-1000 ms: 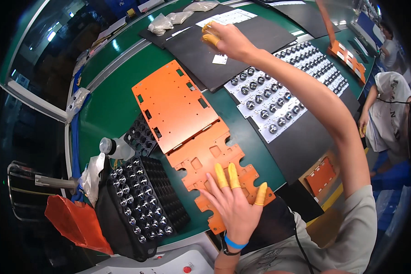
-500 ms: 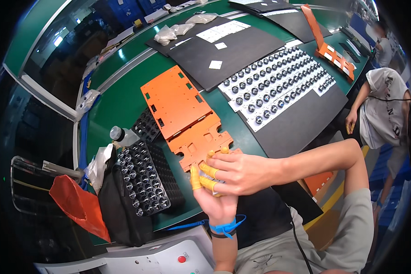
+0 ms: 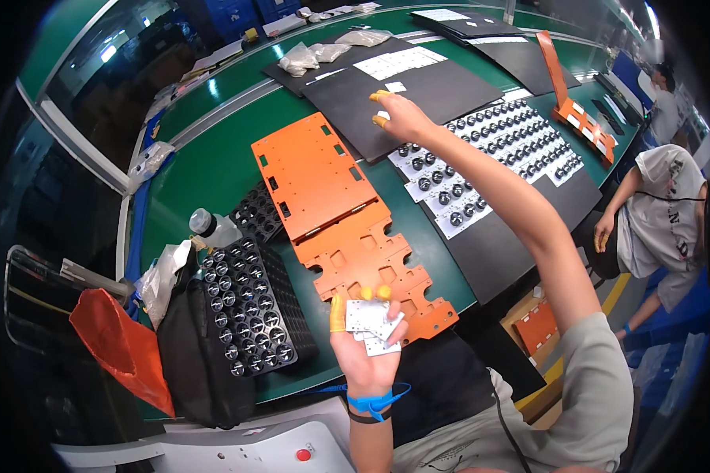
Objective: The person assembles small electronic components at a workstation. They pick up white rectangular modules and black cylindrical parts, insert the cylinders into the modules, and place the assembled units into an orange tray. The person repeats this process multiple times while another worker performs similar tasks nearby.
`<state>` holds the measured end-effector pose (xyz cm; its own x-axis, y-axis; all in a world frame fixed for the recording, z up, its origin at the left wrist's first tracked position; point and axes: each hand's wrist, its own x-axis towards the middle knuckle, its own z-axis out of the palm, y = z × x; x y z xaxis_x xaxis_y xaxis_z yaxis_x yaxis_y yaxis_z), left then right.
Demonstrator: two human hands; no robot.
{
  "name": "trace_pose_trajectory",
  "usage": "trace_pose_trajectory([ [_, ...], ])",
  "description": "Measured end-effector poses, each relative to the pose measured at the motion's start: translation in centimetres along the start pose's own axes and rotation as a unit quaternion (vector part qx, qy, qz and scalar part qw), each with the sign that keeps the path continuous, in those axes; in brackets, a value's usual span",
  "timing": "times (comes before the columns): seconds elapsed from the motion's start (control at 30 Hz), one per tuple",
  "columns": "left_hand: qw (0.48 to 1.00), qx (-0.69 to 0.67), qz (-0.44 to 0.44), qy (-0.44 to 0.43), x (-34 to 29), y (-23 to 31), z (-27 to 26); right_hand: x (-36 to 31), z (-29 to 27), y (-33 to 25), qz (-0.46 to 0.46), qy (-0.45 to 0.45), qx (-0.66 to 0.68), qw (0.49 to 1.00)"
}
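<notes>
I note the right hand [image 3: 404, 120] has moved off the left hand [image 3: 366, 359], which grips small white cards [image 3: 368, 317], to the black sheet [image 3: 442, 91], pinch closure unclear; gathering seems unfinished.

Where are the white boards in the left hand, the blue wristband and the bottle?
Held white boards [image 3: 364, 316]: head view, top board's face.
Blue wristband [image 3: 371, 404]: head view, band's middle.
Bottle [image 3: 222, 231]: head view, translucent body.

I look down remotely through the left head-worn fisheye, tilted forward over the green workbench [image 3: 205, 164], close above the wearer's left hand [image 3: 364, 363] at six o'clock and right hand [image 3: 407, 120] at one, wide enough to catch a co-worker [image 3: 664, 209] at three.
</notes>
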<state>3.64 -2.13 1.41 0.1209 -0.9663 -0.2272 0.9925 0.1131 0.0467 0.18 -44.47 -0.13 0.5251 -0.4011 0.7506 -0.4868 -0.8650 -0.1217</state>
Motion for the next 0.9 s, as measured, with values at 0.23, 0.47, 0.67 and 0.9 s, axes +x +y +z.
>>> trace_pose_trajectory([
  [0.23, 0.993, 0.042, 0.114, 0.01, -2.3, -0.7, 0.4, 0.5, 2.1, -0.1, -0.014, -0.287, -0.158, 0.945],
  [0.47, 0.989, 0.07, 0.125, 0.044, -2.3, -1.7, 1.5, 2.2, -2.1, -1.9, -0.043, -0.287, -0.117, 0.95],
  [0.67, 0.996, 0.037, 0.034, -0.078, -1.2, -1.2, -0.3, 1.6, -7.0, -6.3, -0.015, -0.17, 0.077, 0.982],
  [0.9, 0.994, 0.06, 0.071, 0.054, -2.3, -2.4, 1.9, -5.4, -19.0, -20.3, -0.31, -0.177, 0.194, 0.914],
])
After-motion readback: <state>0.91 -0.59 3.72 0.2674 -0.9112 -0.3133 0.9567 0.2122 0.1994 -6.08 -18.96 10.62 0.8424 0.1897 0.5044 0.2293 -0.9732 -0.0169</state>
